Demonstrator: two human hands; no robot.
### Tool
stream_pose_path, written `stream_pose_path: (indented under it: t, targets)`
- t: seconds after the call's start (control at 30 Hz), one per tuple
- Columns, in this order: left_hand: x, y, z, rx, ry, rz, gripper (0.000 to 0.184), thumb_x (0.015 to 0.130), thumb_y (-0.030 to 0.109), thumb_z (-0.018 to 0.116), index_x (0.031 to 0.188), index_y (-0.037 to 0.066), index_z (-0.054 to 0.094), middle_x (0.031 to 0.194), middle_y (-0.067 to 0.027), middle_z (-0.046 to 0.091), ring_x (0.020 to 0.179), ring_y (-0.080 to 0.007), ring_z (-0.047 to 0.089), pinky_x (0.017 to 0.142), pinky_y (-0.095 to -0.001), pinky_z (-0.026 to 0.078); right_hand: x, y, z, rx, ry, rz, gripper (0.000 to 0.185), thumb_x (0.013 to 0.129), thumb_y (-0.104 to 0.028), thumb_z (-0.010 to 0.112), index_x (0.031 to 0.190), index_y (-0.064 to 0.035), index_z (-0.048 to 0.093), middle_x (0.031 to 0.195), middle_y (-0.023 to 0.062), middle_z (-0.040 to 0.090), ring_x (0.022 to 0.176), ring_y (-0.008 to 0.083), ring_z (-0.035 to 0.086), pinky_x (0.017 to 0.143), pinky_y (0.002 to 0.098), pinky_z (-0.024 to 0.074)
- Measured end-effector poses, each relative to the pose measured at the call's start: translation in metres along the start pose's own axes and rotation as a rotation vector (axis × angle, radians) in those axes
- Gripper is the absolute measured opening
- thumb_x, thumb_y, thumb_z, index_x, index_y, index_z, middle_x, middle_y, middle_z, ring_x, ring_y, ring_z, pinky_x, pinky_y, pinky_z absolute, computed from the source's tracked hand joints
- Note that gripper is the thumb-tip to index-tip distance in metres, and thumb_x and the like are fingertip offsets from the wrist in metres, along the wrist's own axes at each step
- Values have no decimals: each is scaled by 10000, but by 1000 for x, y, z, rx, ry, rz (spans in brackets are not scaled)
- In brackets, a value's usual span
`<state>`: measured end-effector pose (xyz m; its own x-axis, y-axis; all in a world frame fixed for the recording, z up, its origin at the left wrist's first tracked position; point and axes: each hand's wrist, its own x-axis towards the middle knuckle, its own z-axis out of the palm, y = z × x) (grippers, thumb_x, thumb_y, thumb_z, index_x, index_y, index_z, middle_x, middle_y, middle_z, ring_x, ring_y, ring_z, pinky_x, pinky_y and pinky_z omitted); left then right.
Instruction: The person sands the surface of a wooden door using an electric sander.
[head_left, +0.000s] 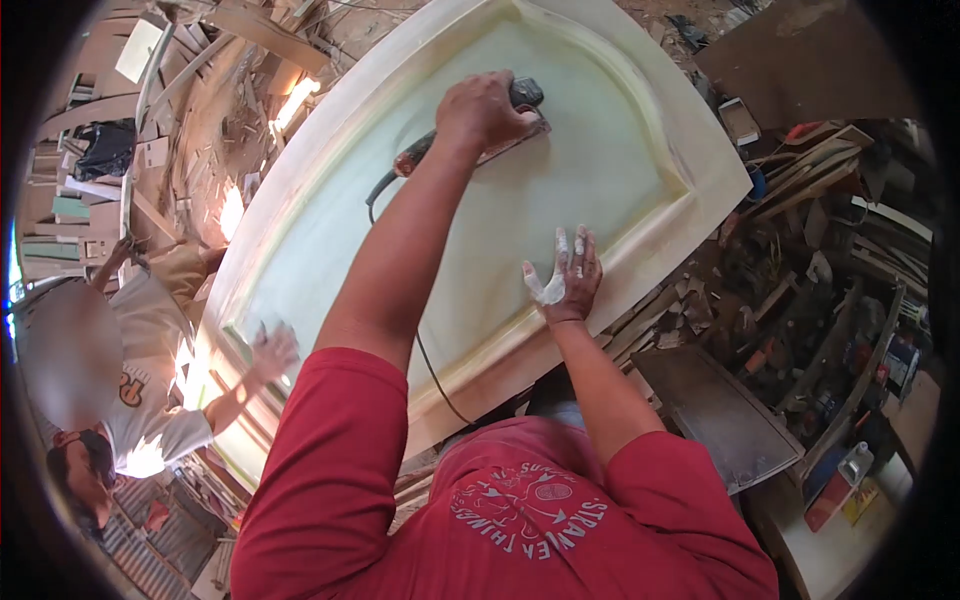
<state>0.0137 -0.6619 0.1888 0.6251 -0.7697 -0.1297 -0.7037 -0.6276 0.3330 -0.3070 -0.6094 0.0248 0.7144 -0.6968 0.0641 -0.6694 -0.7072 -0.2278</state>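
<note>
My left hand (484,108) is wrapped round the top of a power sander (526,94) near the upper middle of a large pale panel (470,230) with a raised, curved rim. A dark cord runs from the tool's rear down across the panel. Lower and to the right, my right hand (568,278) rests on the panel close to its near rim, fingers spread and dusted white, holding nothing. The sander's underside is hidden against the surface.
At the left, another person in a light shirt (150,340) has a hand (273,352) over the panel's left end. Wood scraps (190,75) litter the floor. A dark board (715,410) and shelving with tools (850,370) stand at the right.
</note>
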Motion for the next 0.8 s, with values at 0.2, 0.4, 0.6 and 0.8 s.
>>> stream_pose_path:
  t: [0.2, 0.4, 0.6, 0.8]
  targets:
    - [12, 54, 23, -75, -39, 38, 594, 818, 513, 759, 1221, 76, 751, 1183, -175, 777, 1183, -345, 722, 1048, -461, 568, -1, 2, 2, 5, 11, -9, 945, 915, -656, 703, 1678, -183, 408, 1742, 206, 376, 1614, 398, 345, 1239, 569, 330]
    - [-3, 58, 21, -100, -65, -4, 572, 852, 526, 762, 1201, 75, 736, 1230, -179, 762, 1214, -348, 707, 1060, -460, 556, -3, 2, 2, 51, 53, -12, 935, 906, -638, 727, 1667, -187, 423, 1724, 212, 399, 1606, 403, 356, 1223, 572, 342]
    - [-36, 3, 9, -52, 19, -99, 586, 888, 559, 766, 1209, 71, 716, 1224, -180, 762, 1211, -355, 708, 1055, -468, 555, -1, 0, 0, 42, 30, 0, 908, 905, -652, 726, 1641, -184, 476, 1727, 199, 399, 1607, 390, 359, 1233, 569, 344]
    - [-99, -72, -23, -33, 39, -295, 618, 867, 592, 778, 1205, 79, 715, 1184, -185, 768, 1175, -374, 715, 1019, -481, 568, -1, -2, -4, 0, 13, 0, 885, 920, -678, 709, 1624, -178, 513, 1727, 183, 403, 1617, 378, 340, 1252, 567, 332]
